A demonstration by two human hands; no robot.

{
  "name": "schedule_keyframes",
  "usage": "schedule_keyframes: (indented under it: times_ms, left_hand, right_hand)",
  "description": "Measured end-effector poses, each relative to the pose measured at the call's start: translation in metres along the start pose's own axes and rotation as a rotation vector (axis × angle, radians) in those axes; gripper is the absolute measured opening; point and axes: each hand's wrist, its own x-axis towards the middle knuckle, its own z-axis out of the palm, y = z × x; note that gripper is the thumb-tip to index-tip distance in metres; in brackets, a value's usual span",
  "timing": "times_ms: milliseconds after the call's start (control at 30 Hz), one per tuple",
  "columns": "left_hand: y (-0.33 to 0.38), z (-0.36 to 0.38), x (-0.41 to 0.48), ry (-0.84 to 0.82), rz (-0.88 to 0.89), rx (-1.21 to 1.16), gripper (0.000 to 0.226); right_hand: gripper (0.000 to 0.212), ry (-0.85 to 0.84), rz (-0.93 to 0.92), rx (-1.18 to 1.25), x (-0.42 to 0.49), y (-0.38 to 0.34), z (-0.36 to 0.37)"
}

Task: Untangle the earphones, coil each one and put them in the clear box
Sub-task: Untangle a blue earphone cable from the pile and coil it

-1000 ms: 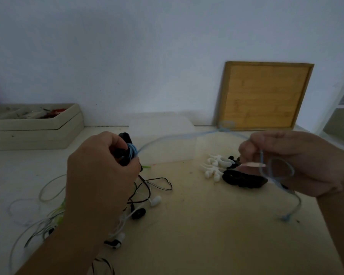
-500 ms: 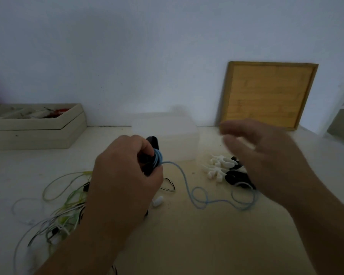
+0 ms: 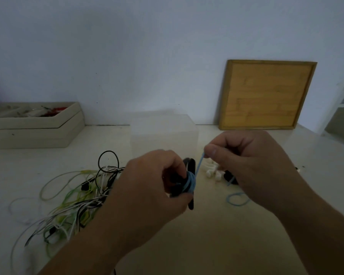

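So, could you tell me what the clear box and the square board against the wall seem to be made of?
The clear box looks like frosted, translucent plastic: hazy, see-through walls. The square board looks like matte wood, possibly bamboo: yellow-brown strips with grain lines inside a raised frame.

Clear box (image 3: 164,133) — frosted plastic.

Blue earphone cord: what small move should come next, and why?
Probably wind one more turn. The right hand pinches the blue cord just above the coil on the black piece that the left hand grips, and a loose loop lies on the table, so slack remains.
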Motion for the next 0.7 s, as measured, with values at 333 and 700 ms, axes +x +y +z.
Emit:
schedule_keyframes:
  times_ms: [333, 700]
  left_hand:
    - [0.007, 0.0, 0.0, -0.149, -0.148, -0.446, 0.035]
    - [0.005, -0.004, 0.005, 0.241, -0.288, -0.541, 0.039]
  right_hand:
    - [0.023, -0.001, 0.127, -0.011, 0.003, 0.01, 0.007]
    - [0.03, -0.6, 0.279, -0.021, -0.003, 0.006, 0.02]
